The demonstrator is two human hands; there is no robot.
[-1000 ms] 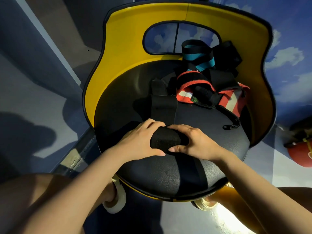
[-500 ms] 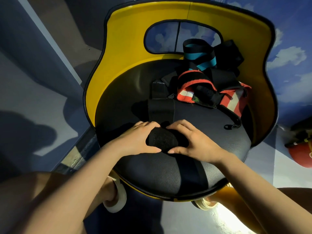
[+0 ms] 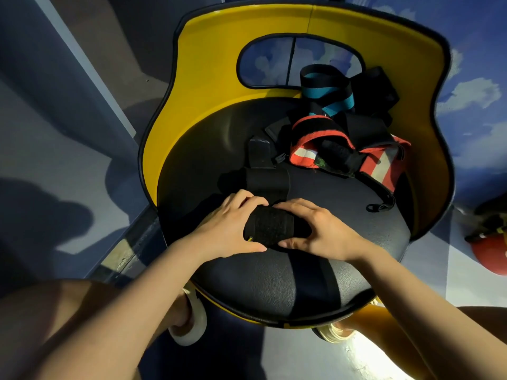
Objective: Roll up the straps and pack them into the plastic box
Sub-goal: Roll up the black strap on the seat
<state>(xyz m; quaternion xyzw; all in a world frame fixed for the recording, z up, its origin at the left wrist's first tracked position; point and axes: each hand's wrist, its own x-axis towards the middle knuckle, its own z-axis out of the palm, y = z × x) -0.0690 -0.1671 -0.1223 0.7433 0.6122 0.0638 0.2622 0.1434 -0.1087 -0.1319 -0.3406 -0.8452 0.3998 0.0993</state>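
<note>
Head view: one moment on a round black chair seat, both hands at work.
Black strap roll: a partly rolled black strap lying on the chair seat, near the middle, between the two hands.
Unrolled tail: the flat remainder of the same strap runs away from the roll toward the seat's back.
Left hand: grip closed on the roll's left end, fingers over the top, thumb below.
Right hand: grip closed on the roll's right end, fingers curled over it, thumb under.
Pile of straps: red-and-white, black and teal-striped straps heaped at the seat's back right, well apart from the roll.
Chair back: yellow shell with an oval cut-out, curving round the seat.
Red object: on the floor at the right edge, too cropped to identify.
</note>
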